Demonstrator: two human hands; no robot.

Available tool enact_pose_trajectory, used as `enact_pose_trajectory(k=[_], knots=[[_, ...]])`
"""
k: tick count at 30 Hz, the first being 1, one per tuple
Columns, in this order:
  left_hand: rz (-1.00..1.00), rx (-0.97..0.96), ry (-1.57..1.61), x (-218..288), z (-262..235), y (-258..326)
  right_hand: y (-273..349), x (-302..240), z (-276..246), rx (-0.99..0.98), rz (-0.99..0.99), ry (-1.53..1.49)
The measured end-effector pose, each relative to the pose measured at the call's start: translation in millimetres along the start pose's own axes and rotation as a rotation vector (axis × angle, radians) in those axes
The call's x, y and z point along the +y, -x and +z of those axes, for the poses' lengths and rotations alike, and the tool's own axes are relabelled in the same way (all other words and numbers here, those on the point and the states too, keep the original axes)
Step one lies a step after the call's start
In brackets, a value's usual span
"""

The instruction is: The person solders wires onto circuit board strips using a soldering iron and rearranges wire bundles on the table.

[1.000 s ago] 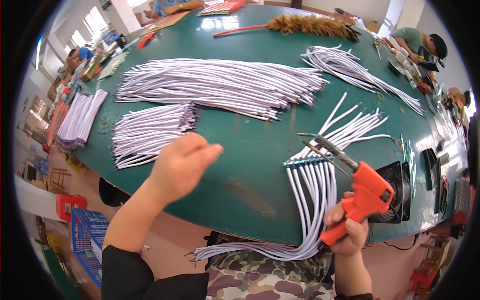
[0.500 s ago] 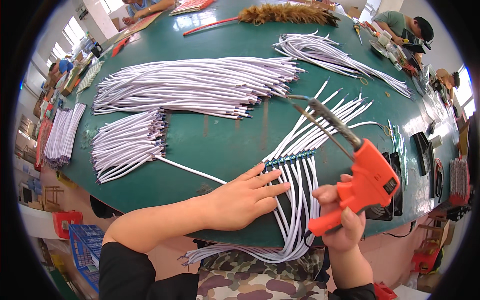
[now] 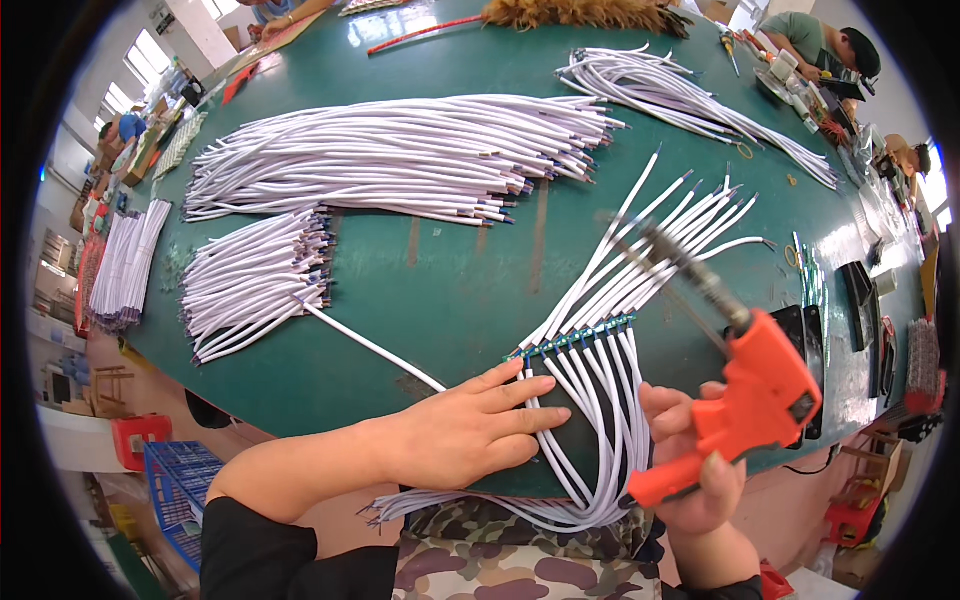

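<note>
My right hand [image 3: 705, 500] grips a red soldering gun [image 3: 765, 385] by its handle; the metal front end is smeared by motion and points up and left above the cables. A narrow green circuit-board strip [image 3: 578, 338] lies on the table with white cables [image 3: 612, 400] joined along it. Some cables fan out beyond the strip; others run toward me and curve over the table's near edge. My left hand [image 3: 475, 425] rests flat with fingers spread over the cables at the strip's left end. One single white cable [image 3: 375, 345] reaches from a pile to that hand.
Large white cable bundles [image 3: 390, 155] lie on the green table [image 3: 440, 270], with a shorter pile [image 3: 255, 285] at left and loose cables [image 3: 690, 100] at far right. A feather duster [image 3: 580, 15] lies at the back. Black parts [image 3: 860, 305] sit at right. Other people work around the table.
The soldering gun in my right hand has moved slightly right and down. My left hand has slid a little toward me, and the strip's left end sits nearer to me.
</note>
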State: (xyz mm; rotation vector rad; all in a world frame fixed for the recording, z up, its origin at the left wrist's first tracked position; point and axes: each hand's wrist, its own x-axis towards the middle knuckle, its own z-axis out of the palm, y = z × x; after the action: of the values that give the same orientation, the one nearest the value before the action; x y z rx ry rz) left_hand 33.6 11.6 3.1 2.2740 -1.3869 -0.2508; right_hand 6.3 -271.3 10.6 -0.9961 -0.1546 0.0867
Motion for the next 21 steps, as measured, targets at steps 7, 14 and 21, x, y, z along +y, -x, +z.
enact_pose_trajectory(k=[7, 14, 21], knots=[[-0.116, 0.441, 0.025, 3, -12, 6, -5, 24, -2, -0.013, 0.236, -0.149], [-0.319, 0.515, -0.001, -10, -24, 10, -2, 25, 2, -0.043, 0.212, -0.050], [-0.370, 0.438, 0.277, -20, -23, 9, -2, 25, 4, -0.060, 0.190, -0.027]])
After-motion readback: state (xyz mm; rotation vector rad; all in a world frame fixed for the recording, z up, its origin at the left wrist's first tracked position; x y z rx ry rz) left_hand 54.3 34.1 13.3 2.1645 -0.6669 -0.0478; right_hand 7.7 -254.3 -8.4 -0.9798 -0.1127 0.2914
